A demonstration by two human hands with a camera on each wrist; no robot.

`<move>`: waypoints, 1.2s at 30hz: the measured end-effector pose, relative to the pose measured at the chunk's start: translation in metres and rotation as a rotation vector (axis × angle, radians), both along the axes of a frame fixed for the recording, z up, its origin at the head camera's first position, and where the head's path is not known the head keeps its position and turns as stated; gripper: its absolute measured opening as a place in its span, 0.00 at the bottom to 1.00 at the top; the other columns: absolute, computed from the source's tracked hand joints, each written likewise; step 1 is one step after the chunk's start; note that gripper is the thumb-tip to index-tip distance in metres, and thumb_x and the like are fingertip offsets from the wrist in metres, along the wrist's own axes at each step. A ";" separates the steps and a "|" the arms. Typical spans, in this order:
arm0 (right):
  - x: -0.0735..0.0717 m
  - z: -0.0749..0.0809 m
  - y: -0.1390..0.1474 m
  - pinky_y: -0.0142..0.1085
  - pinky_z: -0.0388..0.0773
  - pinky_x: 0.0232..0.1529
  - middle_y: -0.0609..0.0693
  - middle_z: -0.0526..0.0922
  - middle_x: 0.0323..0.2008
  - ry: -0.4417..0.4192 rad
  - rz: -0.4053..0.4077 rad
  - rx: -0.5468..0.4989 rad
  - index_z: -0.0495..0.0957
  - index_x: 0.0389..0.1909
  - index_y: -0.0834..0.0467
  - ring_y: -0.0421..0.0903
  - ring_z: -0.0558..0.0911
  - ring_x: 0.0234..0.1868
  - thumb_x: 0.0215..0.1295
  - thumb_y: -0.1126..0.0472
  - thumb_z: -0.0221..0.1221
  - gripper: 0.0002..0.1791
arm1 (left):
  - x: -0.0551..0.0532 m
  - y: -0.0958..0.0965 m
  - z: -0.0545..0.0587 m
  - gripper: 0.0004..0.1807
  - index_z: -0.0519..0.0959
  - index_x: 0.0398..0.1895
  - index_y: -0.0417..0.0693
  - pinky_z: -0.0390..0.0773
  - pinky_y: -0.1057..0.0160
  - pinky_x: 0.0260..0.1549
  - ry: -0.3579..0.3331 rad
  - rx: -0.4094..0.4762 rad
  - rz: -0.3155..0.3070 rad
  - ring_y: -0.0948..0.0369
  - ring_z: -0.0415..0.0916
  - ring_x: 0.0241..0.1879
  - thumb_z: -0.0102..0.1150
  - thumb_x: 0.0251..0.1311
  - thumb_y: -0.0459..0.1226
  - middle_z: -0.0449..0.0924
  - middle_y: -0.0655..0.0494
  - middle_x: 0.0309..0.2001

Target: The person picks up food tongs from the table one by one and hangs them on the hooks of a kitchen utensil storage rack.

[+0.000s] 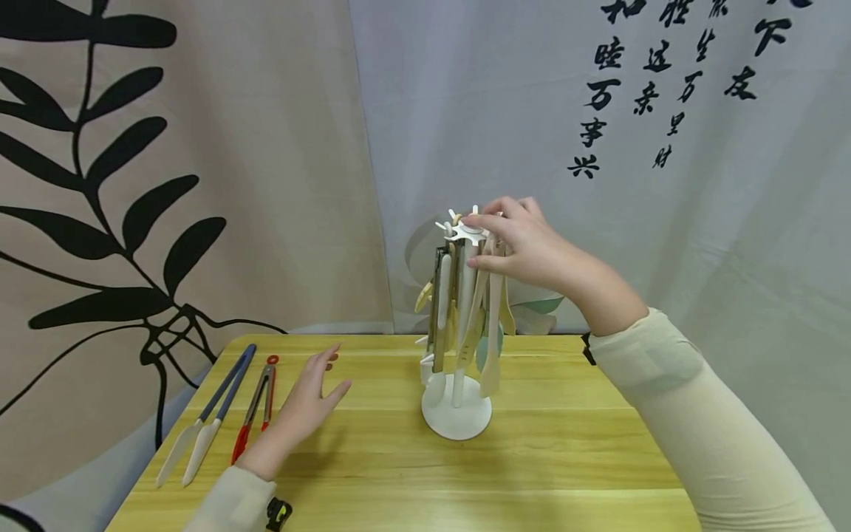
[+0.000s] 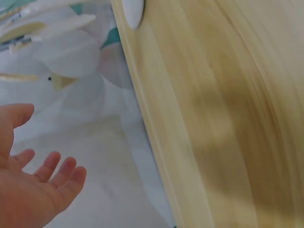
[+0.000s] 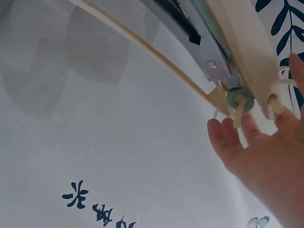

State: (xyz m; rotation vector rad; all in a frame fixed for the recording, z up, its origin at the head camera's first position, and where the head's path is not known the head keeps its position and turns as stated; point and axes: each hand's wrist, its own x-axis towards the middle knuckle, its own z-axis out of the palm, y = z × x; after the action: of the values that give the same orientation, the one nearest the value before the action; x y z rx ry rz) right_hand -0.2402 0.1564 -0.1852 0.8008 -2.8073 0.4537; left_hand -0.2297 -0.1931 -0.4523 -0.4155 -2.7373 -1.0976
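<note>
A white utensil stand (image 1: pixel 457 417) with a round base and a hooked top stands on the table, kitchen utensils hanging around its pole. At its top, my right hand (image 1: pixel 525 240) has its index finger over the hooks and its thumb lower, beside the hanging handles. In the right wrist view, that hand's fingers (image 3: pixel 221 135) are at the hook ends, near a pale wooden handle (image 3: pixel 247 52) and metal tongs (image 3: pixel 209 54). Low over the table at left, my left hand (image 1: pixel 302 403) holds nothing, its fingers spread and thumb apart.
Blue-and-white tongs (image 1: pixel 216 414) and red-and-metal tongs (image 1: pixel 259 403) lie on the table's left side, the red pair partly behind my left forearm. Behind the wooden table (image 1: pixel 565 443) hangs a printed curtain (image 1: pixel 299 185).
</note>
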 end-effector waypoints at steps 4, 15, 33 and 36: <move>-0.004 0.001 0.006 0.56 0.59 0.62 0.51 0.61 0.65 -0.007 0.044 -0.008 0.66 0.67 0.47 0.55 0.52 0.66 0.62 0.44 0.60 0.32 | 0.000 -0.013 -0.004 0.38 0.51 0.73 0.46 0.69 0.40 0.55 -0.005 -0.035 0.032 0.42 0.62 0.62 0.56 0.65 0.44 0.61 0.39 0.64; -0.024 0.009 0.018 0.56 0.58 0.65 0.54 0.62 0.67 -0.097 0.212 -0.051 0.69 0.65 0.52 0.56 0.59 0.68 0.64 0.51 0.60 0.28 | 0.007 -0.048 -0.017 0.40 0.49 0.72 0.36 0.62 0.35 0.58 -0.081 -0.095 0.125 0.35 0.56 0.64 0.55 0.65 0.44 0.57 0.31 0.66; -0.034 0.002 0.024 0.50 0.68 0.61 0.50 0.60 0.69 -0.188 0.249 -0.156 0.67 0.66 0.52 0.51 0.66 0.64 0.67 0.55 0.56 0.26 | 0.011 -0.072 -0.043 0.42 0.49 0.71 0.32 0.58 0.30 0.56 -0.203 -0.214 0.243 0.28 0.49 0.62 0.57 0.62 0.42 0.50 0.24 0.66; -0.034 0.002 0.025 0.50 0.68 0.60 0.50 0.59 0.69 -0.188 0.251 -0.154 0.67 0.67 0.52 0.51 0.66 0.64 0.67 0.55 0.57 0.27 | 0.011 -0.074 -0.045 0.43 0.48 0.72 0.33 0.58 0.29 0.55 -0.244 -0.225 0.285 0.27 0.48 0.61 0.57 0.62 0.42 0.50 0.23 0.65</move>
State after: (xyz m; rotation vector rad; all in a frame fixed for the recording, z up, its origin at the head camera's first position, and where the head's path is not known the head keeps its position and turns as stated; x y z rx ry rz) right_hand -0.2742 0.1814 -0.1834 1.1345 -2.8029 0.8133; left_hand -0.2186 -0.2674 -0.4972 0.0907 -3.0212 -0.8186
